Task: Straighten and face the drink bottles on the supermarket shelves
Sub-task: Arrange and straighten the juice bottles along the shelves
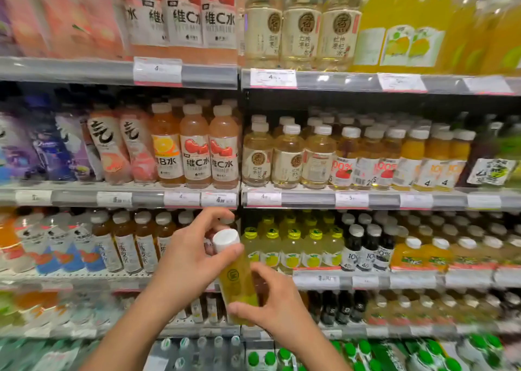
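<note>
While both hands grip it at lower centre, the white-capped bottle (pixel 236 274) holds yellow drink; left hand (pixel 189 260) fingers curl below its cap, right hand (pixel 277 304) fingers wrap its base.

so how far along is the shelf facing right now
Looks done: the vitamin C water bottles on the middle shelf stand upright, labels forward. In hand: a yellow-green drink bottle, tilted and off the shelf, gripped by the left hand near its cap and the right hand near its base. Left: returning it.
</note>
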The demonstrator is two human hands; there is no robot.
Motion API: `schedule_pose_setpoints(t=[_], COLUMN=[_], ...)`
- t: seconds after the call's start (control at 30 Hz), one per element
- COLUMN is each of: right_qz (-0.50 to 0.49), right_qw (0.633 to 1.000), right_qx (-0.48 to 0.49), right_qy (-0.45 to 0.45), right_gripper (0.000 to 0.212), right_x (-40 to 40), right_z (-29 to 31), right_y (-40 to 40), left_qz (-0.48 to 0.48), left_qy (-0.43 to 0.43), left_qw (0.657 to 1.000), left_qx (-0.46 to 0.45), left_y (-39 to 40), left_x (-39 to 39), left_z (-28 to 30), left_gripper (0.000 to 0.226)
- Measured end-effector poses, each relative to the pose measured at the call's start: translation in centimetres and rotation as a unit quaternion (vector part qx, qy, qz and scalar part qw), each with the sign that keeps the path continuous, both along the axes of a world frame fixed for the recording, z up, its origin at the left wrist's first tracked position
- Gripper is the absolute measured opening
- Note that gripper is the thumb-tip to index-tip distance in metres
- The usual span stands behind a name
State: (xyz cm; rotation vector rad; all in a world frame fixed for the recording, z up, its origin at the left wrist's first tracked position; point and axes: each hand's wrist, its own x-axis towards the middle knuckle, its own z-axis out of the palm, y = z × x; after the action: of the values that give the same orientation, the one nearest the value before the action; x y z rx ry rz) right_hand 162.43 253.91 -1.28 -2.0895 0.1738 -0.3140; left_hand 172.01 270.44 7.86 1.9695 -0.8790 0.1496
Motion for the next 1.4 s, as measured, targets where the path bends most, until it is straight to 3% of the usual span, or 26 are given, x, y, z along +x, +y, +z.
schedule_pose_setpoints(t=[0.33, 0.43, 0.5, 0.67, 0.87, 0.93, 1.1, 1.4], right_qz=[-0.047, -0.076, -0.091, -0.124, -0.187, -0.215, -0.25, -0.287], right_qw=[0.999, 0.997, 0.995, 0.99, 0.971, 0.959, 0.942, 0.912], right_qx=[-0.01, -0.021, -0.021, -0.011, -0.052, -0.073, -0.096, -0.131], right_qy=[-0.027, -0.027, -0.034, -0.067, -0.141, -0.173, -0.2, -0.26], right_gripper=[0.064, 0.077, 0.07, 0.047, 0.05, 0.06, 0.054, 0.051], right_x=[-9.1, -11.0, -12.2, -14.5, -14.8, -14.7, -14.7, -14.2], right_z=[0.0, -0.1, 0.8, 6.0, 13.5, 15.9, 20.8, 28.2], right_y=[-14.5, -18.8, -21.5, -27.0, -32.3, -33.8, -37.0, -40.6], left_qz=[-0.056, -0.062, -0.053, -0.03, 0.011, 0.023, 0.06, 0.114], left_qy=[-0.009, -0.036, -0.067, -0.236, -0.368, -0.385, -0.401, -0.441], left_qw=[0.998, 0.997, 0.996, 0.97, 0.924, 0.916, 0.902, 0.879], left_qx=[-0.004, -0.012, 0.002, 0.06, 0.106, 0.11, 0.15, 0.144], left_y=[-14.6, -18.5, -20.5, -25.4, -32.0, -34.0, -38.0, -40.3], left_x=[-9.2, -10.7, -11.3, -11.2, -11.4, -11.4, -10.3, -8.5], left_z=[1.7, 2.7, 3.7, 8.7, 15.6, 17.3, 19.4, 17.1], left_gripper=[0.037, 0.039, 0.043, 0.042, 0.053, 0.054, 0.055, 0.048])
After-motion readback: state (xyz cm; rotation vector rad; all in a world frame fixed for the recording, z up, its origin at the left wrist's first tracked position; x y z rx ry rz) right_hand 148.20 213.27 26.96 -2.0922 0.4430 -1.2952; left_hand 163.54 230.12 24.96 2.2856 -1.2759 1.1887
